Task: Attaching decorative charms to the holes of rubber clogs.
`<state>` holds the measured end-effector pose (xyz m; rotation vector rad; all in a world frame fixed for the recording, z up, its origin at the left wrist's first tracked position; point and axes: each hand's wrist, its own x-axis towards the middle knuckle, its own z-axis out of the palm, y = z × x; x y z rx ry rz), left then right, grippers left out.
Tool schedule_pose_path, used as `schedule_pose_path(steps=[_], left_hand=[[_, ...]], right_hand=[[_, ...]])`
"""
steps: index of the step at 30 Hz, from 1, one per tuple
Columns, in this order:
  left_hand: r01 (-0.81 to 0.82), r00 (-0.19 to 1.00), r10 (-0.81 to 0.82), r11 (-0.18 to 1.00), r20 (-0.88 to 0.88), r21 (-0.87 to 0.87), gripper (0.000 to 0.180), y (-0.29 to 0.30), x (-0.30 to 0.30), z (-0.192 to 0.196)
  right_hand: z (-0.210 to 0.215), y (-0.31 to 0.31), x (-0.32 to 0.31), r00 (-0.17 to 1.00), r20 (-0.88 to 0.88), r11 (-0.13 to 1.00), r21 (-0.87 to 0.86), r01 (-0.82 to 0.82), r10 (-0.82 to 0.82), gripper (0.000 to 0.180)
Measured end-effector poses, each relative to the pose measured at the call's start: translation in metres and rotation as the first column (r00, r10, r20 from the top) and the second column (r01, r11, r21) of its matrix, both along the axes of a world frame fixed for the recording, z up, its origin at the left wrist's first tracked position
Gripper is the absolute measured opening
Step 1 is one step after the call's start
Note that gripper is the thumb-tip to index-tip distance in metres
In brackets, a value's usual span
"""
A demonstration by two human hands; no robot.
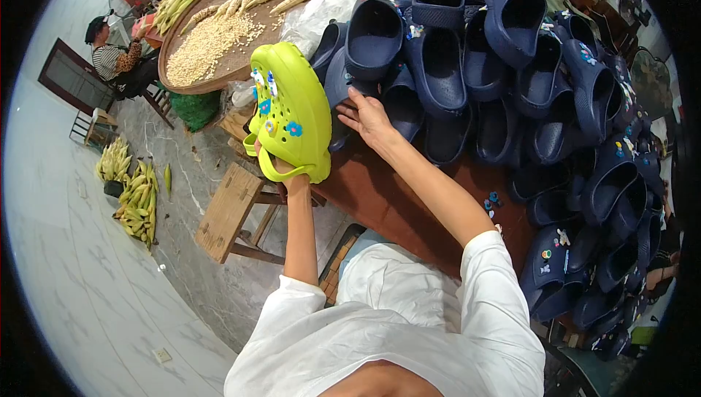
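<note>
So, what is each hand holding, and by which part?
The left hand holds a lime-green clog by its heel strap. The right hand holds nothing; it rests on the navy clogs.

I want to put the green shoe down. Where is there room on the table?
Bare brown table shows in front of the right hand, between the near edge and the blue shoes, up to the small charms. Farther back and right it is crowded with shoes. The left hand holds the green shoe.
</note>
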<state>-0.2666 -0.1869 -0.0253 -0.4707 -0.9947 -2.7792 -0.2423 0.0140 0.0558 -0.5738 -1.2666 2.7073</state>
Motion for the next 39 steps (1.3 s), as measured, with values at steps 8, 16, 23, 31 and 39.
schedule_pose_path(steps=[8, 16, 23, 31, 39], left_hand=[[0.081, 0.99, -0.087, 0.995, 0.112, 0.052, 0.054, 0.007, 0.017, 0.042], [-0.027, 0.995, 0.03, 0.999, 0.095, -0.037, 0.051, 0.0, 0.01, 0.037], [-0.22, 0.974, 0.227, 0.95, 0.009, -0.22, 0.045, 0.014, 0.012, 0.032], [-0.532, 0.841, 0.411, 0.744, -0.351, -0.404, 0.052, 0.06, 0.027, 0.039], [-0.497, 0.866, 0.447, 0.713, -0.225, -0.494, 0.022, 0.098, 0.033, 0.021]], right_hand=[[0.019, 0.003, 0.01, 0.986, -0.061, 0.933, 0.318, 0.17, -0.158, 0.033], [0.058, 0.011, 0.047, 0.992, 0.018, 0.99, 0.061, -0.125, 0.124, 0.023], [0.045, 0.024, 0.165, 0.979, -0.021, 0.948, 0.254, -0.193, 0.205, 0.03], [0.009, 0.034, 0.288, 0.996, -0.078, 0.94, 0.335, 0.062, -0.038, 0.033], [-0.031, 0.016, 0.332, 0.9, -0.033, 0.816, 0.407, 0.41, -0.435, 0.022]])
